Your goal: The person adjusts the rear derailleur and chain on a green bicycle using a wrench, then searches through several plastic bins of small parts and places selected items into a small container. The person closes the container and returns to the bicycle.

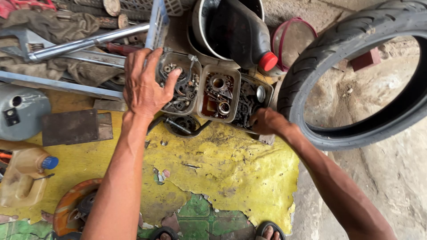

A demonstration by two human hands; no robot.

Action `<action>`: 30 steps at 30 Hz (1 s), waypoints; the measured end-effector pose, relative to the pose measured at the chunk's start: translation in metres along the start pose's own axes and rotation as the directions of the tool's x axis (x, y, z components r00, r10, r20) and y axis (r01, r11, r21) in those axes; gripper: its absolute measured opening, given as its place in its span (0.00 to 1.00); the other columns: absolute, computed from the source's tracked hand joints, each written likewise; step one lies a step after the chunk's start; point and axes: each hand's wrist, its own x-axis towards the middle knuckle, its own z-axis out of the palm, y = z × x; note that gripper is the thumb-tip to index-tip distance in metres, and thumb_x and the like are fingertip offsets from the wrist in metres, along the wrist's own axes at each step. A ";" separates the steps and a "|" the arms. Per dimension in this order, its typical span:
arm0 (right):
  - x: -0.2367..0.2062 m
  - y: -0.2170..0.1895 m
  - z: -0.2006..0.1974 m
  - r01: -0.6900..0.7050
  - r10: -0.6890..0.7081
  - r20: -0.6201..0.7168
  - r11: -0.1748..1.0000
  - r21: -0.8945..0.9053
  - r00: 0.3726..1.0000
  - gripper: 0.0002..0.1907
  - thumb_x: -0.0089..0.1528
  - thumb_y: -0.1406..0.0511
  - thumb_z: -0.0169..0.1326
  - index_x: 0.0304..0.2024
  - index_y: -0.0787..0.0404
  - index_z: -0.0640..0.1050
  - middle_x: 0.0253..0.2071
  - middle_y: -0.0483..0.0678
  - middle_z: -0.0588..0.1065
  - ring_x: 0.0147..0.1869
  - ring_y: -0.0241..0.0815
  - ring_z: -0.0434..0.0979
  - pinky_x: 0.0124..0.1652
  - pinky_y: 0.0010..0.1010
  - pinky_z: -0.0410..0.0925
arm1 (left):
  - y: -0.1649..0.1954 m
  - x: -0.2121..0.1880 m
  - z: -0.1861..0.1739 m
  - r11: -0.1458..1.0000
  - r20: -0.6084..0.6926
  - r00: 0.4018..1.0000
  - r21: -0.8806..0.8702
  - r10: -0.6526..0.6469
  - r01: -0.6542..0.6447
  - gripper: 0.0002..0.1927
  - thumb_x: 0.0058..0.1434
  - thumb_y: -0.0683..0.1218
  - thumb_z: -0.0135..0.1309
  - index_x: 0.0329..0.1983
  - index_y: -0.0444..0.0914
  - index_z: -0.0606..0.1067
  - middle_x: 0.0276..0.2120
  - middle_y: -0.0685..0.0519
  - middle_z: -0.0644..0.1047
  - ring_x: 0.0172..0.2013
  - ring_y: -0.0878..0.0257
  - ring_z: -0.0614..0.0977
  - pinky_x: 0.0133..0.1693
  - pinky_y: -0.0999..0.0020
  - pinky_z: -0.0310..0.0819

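Note:
Three grimy plastic tubs of oily metal parts stand side by side on the yellow worn floor covering point(231, 169). My left hand point(143, 82) rests on the left tub point(182, 84), fingers spread over its near rim and reaching into gears and washers. The middle tub point(219, 94) holds bearings and rings. My right hand point(266, 122) grips the near edge of the right tub point(249, 104), which is filled with dark chain-like parts; its fingers are curled under and partly hidden.
A black motorcycle tyre point(356, 80) stands right of the tubs. Behind them a dark oil bottle with red cap point(247, 33) lies in a metal bowl. Chrome tubes point(80, 44), rags, a grey tank point(20, 111), a beige jug point(24, 175) and an orange disc point(73, 206) crowd the left.

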 end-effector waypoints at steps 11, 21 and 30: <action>0.008 -0.020 0.114 -0.069 -0.155 0.070 -0.743 -0.666 0.985 0.29 0.72 0.68 0.24 0.76 0.60 0.57 0.50 0.81 0.69 0.15 0.23 0.53 0.10 0.14 0.50 | -0.006 -0.008 0.004 0.999 0.004 0.999 0.019 0.051 -0.051 0.37 0.75 0.69 0.53 0.61 0.31 0.77 0.53 0.43 0.74 0.53 0.50 0.74 0.55 0.50 0.71; 0.010 -0.017 0.157 -0.468 -0.366 -0.293 -0.633 -0.617 0.883 0.21 0.73 0.56 0.38 0.62 0.61 0.69 0.25 0.41 0.68 0.20 0.28 0.54 0.17 0.21 0.56 | 0.004 -0.008 -0.003 0.998 -0.007 0.998 -0.013 0.062 -0.062 0.33 0.74 0.65 0.60 0.59 0.29 0.77 0.54 0.43 0.73 0.57 0.48 0.73 0.61 0.50 0.69; -0.045 -0.048 0.181 -0.855 -0.746 -0.449 -0.313 -0.414 0.491 0.28 0.73 0.55 0.40 0.71 0.60 0.58 0.29 0.44 0.65 0.25 0.29 0.57 0.21 0.20 0.59 | -0.001 -0.013 -0.001 0.997 -0.003 0.997 -0.013 0.079 -0.079 0.34 0.74 0.66 0.54 0.60 0.30 0.76 0.52 0.43 0.73 0.59 0.49 0.72 0.64 0.49 0.67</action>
